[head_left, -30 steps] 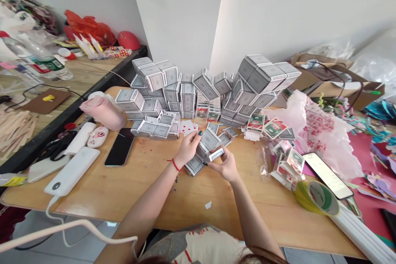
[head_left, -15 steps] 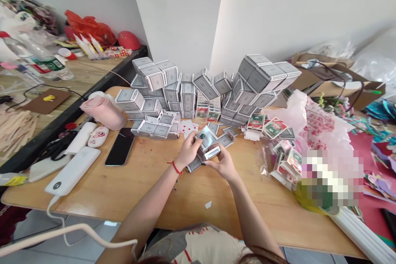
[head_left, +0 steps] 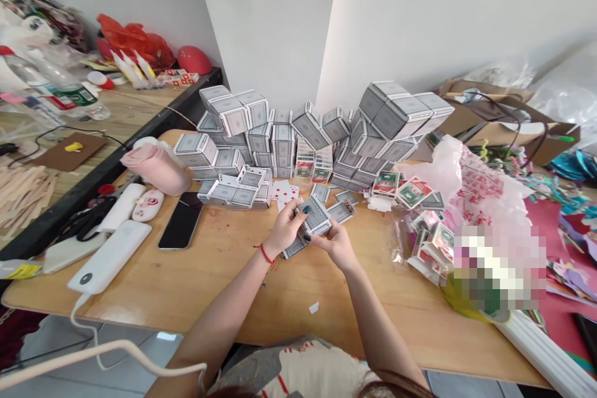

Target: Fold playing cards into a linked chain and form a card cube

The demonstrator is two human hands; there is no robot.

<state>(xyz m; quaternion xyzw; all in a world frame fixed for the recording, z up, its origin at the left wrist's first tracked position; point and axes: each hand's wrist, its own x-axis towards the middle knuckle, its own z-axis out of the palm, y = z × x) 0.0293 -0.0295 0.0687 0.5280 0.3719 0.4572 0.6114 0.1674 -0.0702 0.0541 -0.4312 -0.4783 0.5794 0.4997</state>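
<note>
Between my two hands is a folded block of playing cards (head_left: 315, 214), patterned in grey. My left hand (head_left: 285, 227) grips its left side, thumb on top. At its lower right edge, my right hand (head_left: 336, 244) holds it with thumb and fingers. Loose grey-backed cards (head_left: 341, 211) lie just behind it, and another card (head_left: 295, 249) shows partly beneath my hands. Face-up red diamond cards (head_left: 283, 191) lie behind my left hand. Farther back stand stacked blocks made of cards (head_left: 283, 143), some tilted on top of others.
A black phone (head_left: 181, 221), a white power bank (head_left: 109, 258) and a pink pouch (head_left: 156, 168) lie at left. On the right are card boxes (head_left: 387, 184), a crumpled plastic bag (head_left: 480, 180) and a roll of tape (head_left: 459, 298). A paper scrap (head_left: 314, 308) lies in front.
The block has turned in my hands: its white edge faced my right hand before, and now its patterned face shows upward. My right thumb has moved onto its near edge.
</note>
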